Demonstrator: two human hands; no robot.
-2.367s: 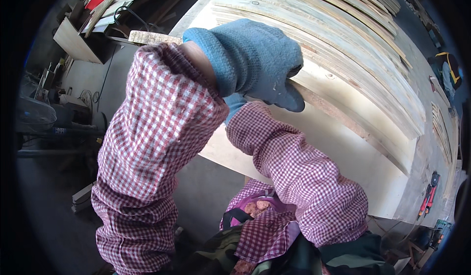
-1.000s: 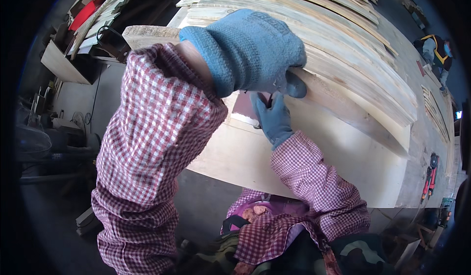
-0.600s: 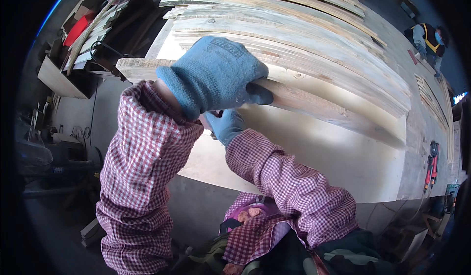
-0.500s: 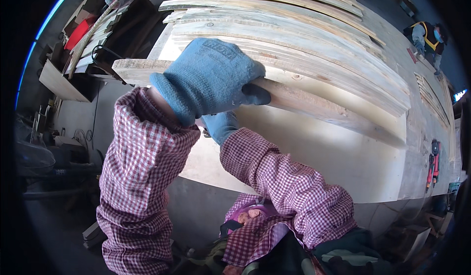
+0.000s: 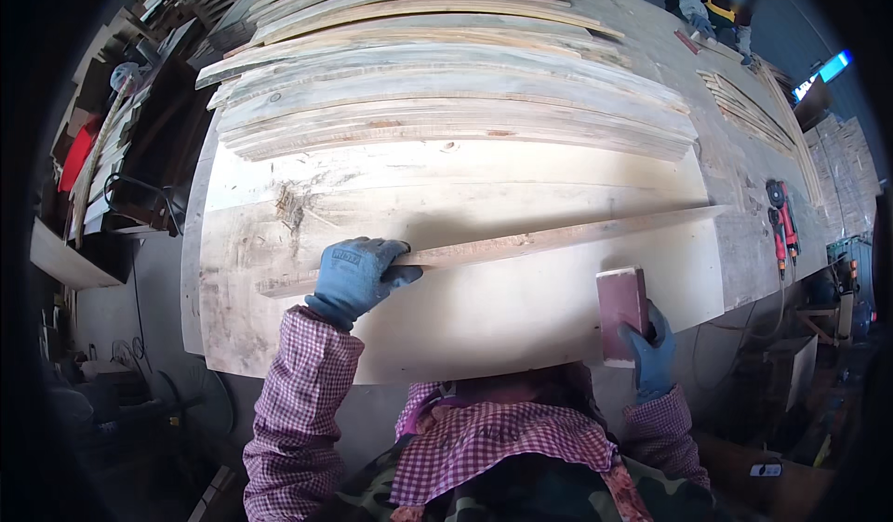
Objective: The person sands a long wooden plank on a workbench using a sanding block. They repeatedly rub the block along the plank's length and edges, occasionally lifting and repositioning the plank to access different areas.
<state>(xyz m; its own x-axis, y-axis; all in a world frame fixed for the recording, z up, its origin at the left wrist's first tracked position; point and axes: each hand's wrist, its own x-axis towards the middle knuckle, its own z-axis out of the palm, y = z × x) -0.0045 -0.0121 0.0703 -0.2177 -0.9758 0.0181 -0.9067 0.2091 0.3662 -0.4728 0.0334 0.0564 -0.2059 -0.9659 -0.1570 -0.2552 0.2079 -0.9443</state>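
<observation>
A long narrow wooden board (image 5: 530,240) stands on its edge across the table in front of me. My left hand (image 5: 358,275), in a blue knit glove, grips it near its left end, fingers over the far side and thumb on the near side. To the right, near the table's front edge, my right hand (image 5: 653,350) holds a reddish-brown sanding block (image 5: 620,313), its long side pointing away from me. The block is apart from the board. Both sleeves are red-and-white checked.
Stacked boards (image 5: 446,85) lie along the table's far side. Red-and-black power tools (image 5: 783,226) rest at the right, near thin wood strips (image 5: 749,113). Wood debris (image 5: 291,207) lies left of centre on the pale tabletop (image 5: 521,336). A co-worker (image 5: 716,6) is at the far right corner.
My hands have moved apart: the right, formerly tucked under the left arm, is now at the right with the sanding block. The board is lower and nearer, and the view has shifted.
</observation>
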